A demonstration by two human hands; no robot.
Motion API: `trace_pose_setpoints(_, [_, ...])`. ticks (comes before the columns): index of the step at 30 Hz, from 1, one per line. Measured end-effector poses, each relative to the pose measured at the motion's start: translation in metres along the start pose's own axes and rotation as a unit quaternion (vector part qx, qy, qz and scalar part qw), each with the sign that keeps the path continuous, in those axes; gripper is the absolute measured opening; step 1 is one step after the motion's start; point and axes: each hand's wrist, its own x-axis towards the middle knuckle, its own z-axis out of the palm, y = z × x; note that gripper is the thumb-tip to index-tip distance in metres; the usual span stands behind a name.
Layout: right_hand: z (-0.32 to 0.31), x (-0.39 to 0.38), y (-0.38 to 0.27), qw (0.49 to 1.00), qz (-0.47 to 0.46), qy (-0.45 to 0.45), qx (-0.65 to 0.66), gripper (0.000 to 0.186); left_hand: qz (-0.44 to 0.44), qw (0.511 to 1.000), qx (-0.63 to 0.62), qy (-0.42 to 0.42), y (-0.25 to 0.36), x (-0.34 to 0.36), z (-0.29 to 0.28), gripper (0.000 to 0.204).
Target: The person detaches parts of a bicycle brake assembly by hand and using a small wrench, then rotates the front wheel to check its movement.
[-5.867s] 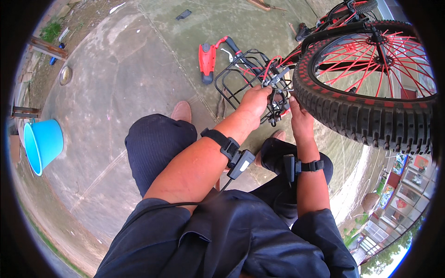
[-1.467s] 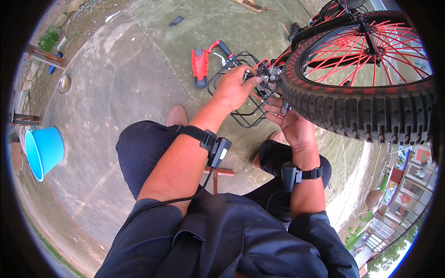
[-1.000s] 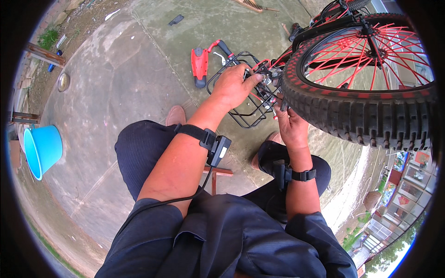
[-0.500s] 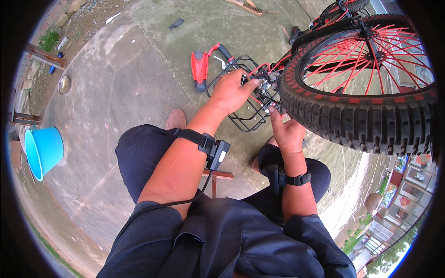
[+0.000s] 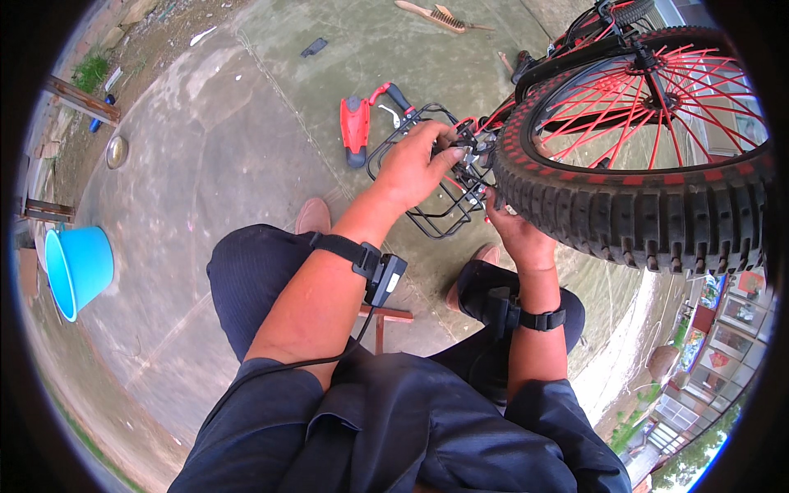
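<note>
In the head view, a black wire basket [image 5: 436, 236] with dark metal fittings [image 5: 478, 156] sits at one o'clock. Your left hand [image 5: 415, 164] pinches the fittings; your right hand [image 5: 523, 237] is half-curled, its hold impossible to tell. A knobbly tyre [image 5: 625, 215] edges three o'clock; concrete [image 5: 205, 181] stretches toward nine.

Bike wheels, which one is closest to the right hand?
The big red-spoked wheel, whose tyre is close beside the right hand. The other wheel shows only partly at the top edge, much farther from that hand.
</note>
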Motion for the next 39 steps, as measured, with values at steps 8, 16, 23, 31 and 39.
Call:
trace_pose_setpoints(8, [-0.002,0.002,-0.002,0.999,0.023,-0.015,0.025,0.042,0.206,0.974,0.078,0.041,0.020,0.001,-0.002,0.030])
trace_pose_setpoints(16, [0.009,-0.010,-0.004,0.988,0.068,-0.017,0.138,0.041,0.191,0.974,0.118,0.011,0.029,0.001,-0.001,0.027])
trace_pose_setpoints(23, [-0.003,-0.004,-0.009,0.981,0.111,-0.026,0.156,0.043,0.189,0.969,0.159,0.030,0.030,0.002,0.003,0.027])
trace_pose_setpoints(31, [-0.005,-0.002,-0.015,0.956,0.171,-0.003,0.240,0.041,0.196,0.956,0.210,0.062,0.025,0.006,0.011,0.018])
trace_pose_setpoints(39, [-0.007,-0.004,-0.017,0.962,0.156,-0.028,0.222,0.046,0.198,0.949,0.236,0.065,0.029,0.010,0.011,0.016])
